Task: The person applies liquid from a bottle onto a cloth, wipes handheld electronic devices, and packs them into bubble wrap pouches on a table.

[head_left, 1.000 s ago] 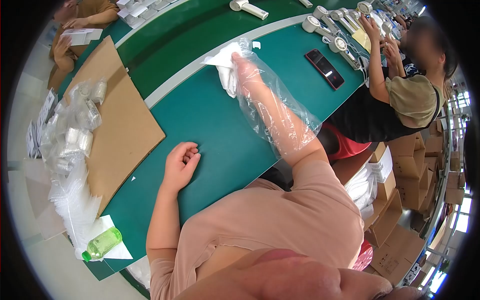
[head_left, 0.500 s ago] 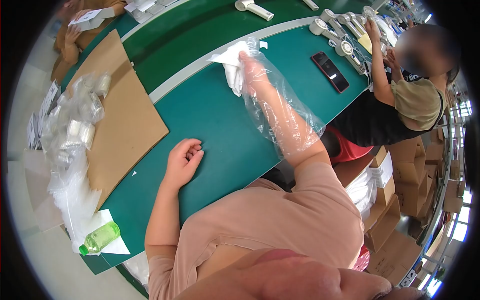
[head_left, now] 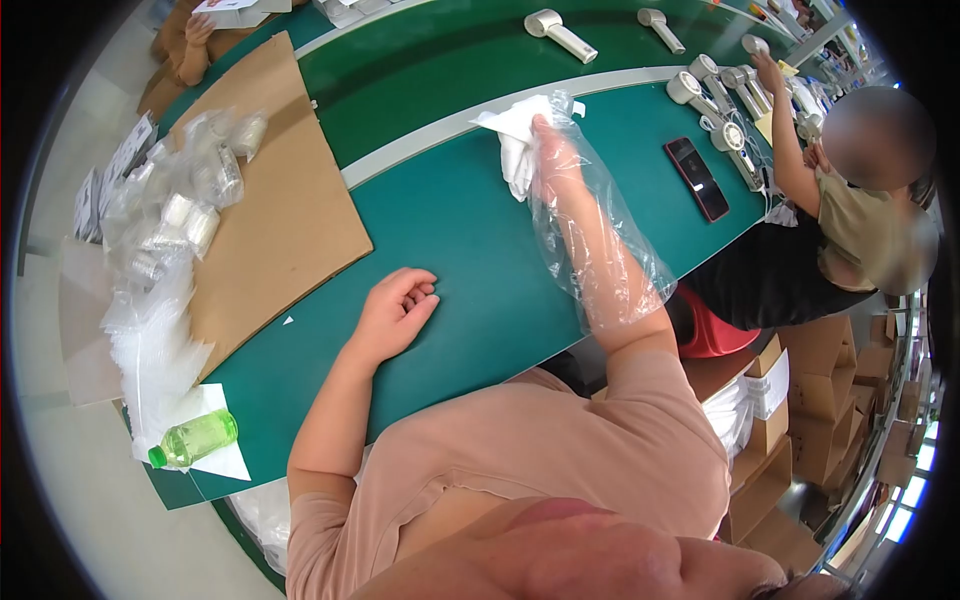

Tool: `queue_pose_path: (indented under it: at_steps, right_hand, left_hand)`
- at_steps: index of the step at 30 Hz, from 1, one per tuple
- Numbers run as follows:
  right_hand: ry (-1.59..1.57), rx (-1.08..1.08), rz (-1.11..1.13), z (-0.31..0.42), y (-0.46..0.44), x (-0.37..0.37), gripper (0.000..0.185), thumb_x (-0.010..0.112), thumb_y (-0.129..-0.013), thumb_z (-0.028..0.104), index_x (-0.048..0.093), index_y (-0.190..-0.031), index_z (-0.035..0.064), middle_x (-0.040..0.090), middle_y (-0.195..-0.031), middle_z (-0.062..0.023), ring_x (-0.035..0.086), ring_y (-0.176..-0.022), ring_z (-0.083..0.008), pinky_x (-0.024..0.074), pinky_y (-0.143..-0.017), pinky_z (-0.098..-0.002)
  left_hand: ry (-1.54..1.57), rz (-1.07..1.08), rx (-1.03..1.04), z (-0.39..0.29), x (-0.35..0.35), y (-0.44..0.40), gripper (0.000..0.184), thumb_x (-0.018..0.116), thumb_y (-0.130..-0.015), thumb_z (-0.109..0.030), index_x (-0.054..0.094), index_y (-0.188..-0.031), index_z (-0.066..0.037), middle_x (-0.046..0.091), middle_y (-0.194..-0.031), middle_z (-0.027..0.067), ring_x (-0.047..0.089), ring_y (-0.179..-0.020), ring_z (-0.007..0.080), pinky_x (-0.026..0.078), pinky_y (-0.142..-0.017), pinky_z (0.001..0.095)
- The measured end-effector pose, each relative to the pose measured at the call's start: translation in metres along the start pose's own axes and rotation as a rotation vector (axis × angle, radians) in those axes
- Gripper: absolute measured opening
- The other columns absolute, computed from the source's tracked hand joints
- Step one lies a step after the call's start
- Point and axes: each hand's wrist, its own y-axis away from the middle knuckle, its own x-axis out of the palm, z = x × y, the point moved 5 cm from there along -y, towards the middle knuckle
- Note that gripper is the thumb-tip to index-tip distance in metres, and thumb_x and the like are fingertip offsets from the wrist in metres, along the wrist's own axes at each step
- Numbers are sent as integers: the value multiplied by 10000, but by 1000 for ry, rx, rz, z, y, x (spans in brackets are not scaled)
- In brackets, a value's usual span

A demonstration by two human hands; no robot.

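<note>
My right hand (head_left: 556, 165) reaches out over the green table (head_left: 470, 235), closed on a crumpled white cloth (head_left: 518, 150). A clear plastic bag (head_left: 610, 250) hangs loosely around that hand and forearm. At the table's far edge, the cloth lies near the pale border strip. My left hand (head_left: 395, 312) rests on the tabletop with its fingers curled in and nothing visible in them. A small white scrap (head_left: 289, 320) lies to its left.
Left are a cardboard sheet (head_left: 290, 190), bagged parts (head_left: 190, 200) and a green bottle (head_left: 200, 438). A phone (head_left: 697, 178) and white handheld devices (head_left: 735, 150) lie right, near a co-worker (head_left: 800, 190). More devices (head_left: 560, 36) sit on the green belt (head_left: 420, 90).
The view has shifted, so the table and both arms appear further right. My right hand still holds the cloth, and my left hand stays curled on the table. The co-worker's raised hand has moved.
</note>
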Motion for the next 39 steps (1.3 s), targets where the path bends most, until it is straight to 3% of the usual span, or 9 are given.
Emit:
queue_pose_path:
  at_steps: [12, 15, 22, 24, 26, 30, 32, 35, 39]
  right_hand:
    - [12, -9, 13, -1, -3, -5, 366, 551, -864, 285, 489, -1125, 37, 588, -991, -103, 576, -883, -235, 464, -781, -369]
    - [-370, 201, 254, 6, 14, 10, 383, 566, -838, 253, 471, -1152, 55, 575, -1035, -126, 571, -931, -264, 469, -823, -411]
    - [-334, -280, 219, 113, -60, 13, 457, 602, -776, 329, 482, -1121, 55, 554, -1046, -112, 558, -956, -272, 477, -824, -438]
    - [-273, -514, -113, 158, -69, 24, 364, 525, -836, 320, 519, -1072, 43, 583, -974, -98, 567, -922, -247, 481, -773, -412]
    - [527, -900, -293, 210, -142, -6, 352, 426, -890, 332, 549, -1020, 28, 610, -911, -124, 567, -911, -284, 463, -790, -400]
    - [1053, -954, -311, 215, -120, 65, 493, 397, -897, 416, 525, -1097, -16, 612, -962, -202, 548, -968, -358, 422, -860, -395]
    - [1370, -1052, -85, 179, -162, 72, 548, 456, -857, 448, 602, -913, -77, 595, -921, -292, 571, -912, -411, 429, -829, -421]
    - [1548, -729, -220, 141, -198, 55, 636, 508, -804, 499, 527, -1108, -60, 497, -1180, -267, 485, -1094, -376, 358, -954, -405]
    - [2064, -672, 29, 102, -194, 59, 559, 537, -781, 472, 559, -1099, 12, 533, -1157, -216, 503, -1070, -366, 375, -939, -401]
  left_hand:
    - [-8, 18, -15, -3, -1, 0, 184, 593, -765, -20, 567, -947, -26, 544, -824, 40, 510, -685, 91, 424, -588, 208]
    - [-7, 16, -21, -3, -1, 0, 184, 596, -764, -21, 566, -945, -25, 542, -820, 37, 507, -673, 88, 424, -583, 208]
    - [34, 24, -12, -2, -2, -1, 169, 603, -767, -33, 566, -931, -16, 532, -788, 43, 506, -644, 96, 436, -554, 214]
    - [29, 16, 9, -2, -3, -1, 169, 604, -766, -33, 565, -929, -12, 531, -787, 43, 509, -643, 97, 437, -554, 214]
    - [41, 49, 8, 0, -3, -1, 169, 603, -767, -33, 565, -930, -10, 532, -790, 44, 512, -645, 97, 439, -552, 215]
    - [89, 61, -33, 1, -4, -2, 182, 598, -759, -7, 566, -938, -10, 552, -807, 46, 525, -659, 93, 429, -562, 205]
    - [97, 67, -54, 0, -6, -2, 182, 597, -762, -9, 569, -942, -10, 558, -817, 52, 533, -667, 99, 435, -567, 209]
    - [111, 59, -56, 1, -8, -3, 189, 605, -761, -11, 570, -946, -12, 561, -824, 58, 538, -672, 105, 439, -571, 215]
    - [147, 75, -59, 5, -8, -2, 194, 612, -770, -25, 566, -959, -19, 557, -831, 62, 541, -674, 110, 447, -568, 219]
